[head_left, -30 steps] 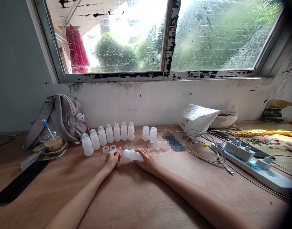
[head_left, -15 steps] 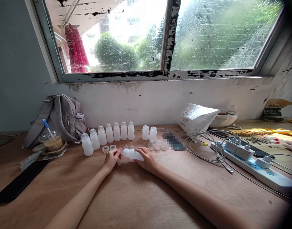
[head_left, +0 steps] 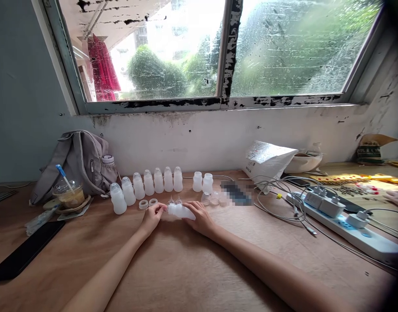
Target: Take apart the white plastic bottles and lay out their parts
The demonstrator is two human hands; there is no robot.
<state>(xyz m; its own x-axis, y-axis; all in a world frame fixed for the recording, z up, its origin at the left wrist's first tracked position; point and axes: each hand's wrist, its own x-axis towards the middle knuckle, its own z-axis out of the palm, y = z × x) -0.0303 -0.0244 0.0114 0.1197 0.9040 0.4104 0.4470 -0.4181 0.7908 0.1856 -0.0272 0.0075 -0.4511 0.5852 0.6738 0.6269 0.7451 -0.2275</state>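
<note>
A frosted white baby bottle (head_left: 182,211) lies on its side just above the tabletop, its neck pointing left. My right hand (head_left: 200,216) is wrapped over the bottle's base end. At the neck end, my left hand (head_left: 154,213) is pinched closed; what its fingertips hold is too small to make out. Behind the held bottle stand clear teats (head_left: 178,200). Two white rings (head_left: 143,203) lie beyond my left hand. Several capped bottles (head_left: 148,182) stand in a curved row behind, and two uncapped bottles (head_left: 197,181) stand right of them. Clear caps (head_left: 214,199) sit beyond my right hand.
At left are a grey backpack (head_left: 82,160), an iced drink cup (head_left: 69,195) and a black flat object (head_left: 28,251). To the right lie a white bag (head_left: 269,160), tangled cables (head_left: 273,212) and a power strip (head_left: 351,234). Another person's hand (head_left: 397,197) shows at the right edge.
My left fingers have shifted slightly at the bottle's neck. The right hand keeps its hold, and the whole view has moved a little.
</note>
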